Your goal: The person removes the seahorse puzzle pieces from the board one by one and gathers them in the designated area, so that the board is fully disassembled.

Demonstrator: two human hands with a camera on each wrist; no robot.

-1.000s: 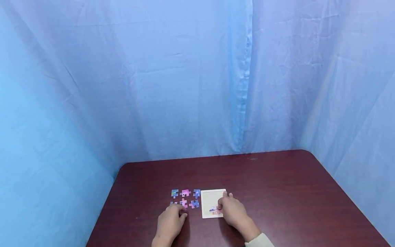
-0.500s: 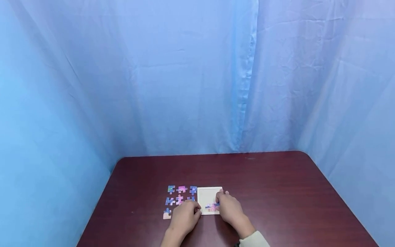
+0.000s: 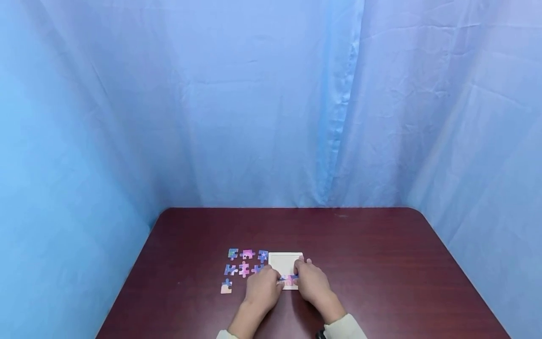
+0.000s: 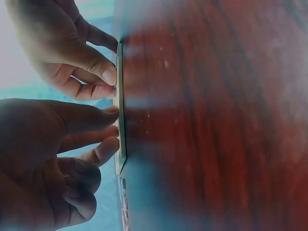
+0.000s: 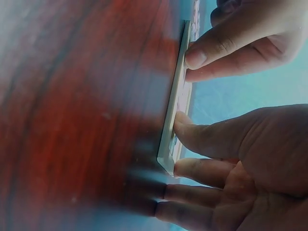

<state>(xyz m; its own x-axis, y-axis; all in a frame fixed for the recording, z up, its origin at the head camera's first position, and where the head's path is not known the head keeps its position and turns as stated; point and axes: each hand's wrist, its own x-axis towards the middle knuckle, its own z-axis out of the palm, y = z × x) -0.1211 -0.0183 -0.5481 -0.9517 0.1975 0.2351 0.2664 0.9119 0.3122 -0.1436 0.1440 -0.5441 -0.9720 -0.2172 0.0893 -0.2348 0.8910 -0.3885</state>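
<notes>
Both hands work over a small white square puzzle tray (image 3: pixel 285 262). A blue and pink strip of puzzle pieces (image 3: pixel 289 280) lies along its near side. My left hand (image 3: pixel 263 288) is at the tray's near left, thumb and index finger pinching at a piece there; that piece is mostly hidden by the fingers. At the near right corner, my right hand (image 3: pixel 312 282) has its thumb (image 5: pixel 188 131) and index finger on either side of another piece. In the left wrist view the tray (image 4: pixel 121 96) lies flat on the table, with both hands' fingertips on it.
Several loose jigsaw pieces lie left of the tray, including a pink one (image 3: pixel 243 269), a green and blue one (image 3: pixel 233 253) and a blue and cream one (image 3: pixel 226 286). The dark red table (image 3: pixel 360 263) ends at a blue curtain (image 3: pixel 254 117).
My left hand has moved right, from the loose pieces to the tray's near left. My right hand stays at the tray's right side. The head view has shifted slightly.
</notes>
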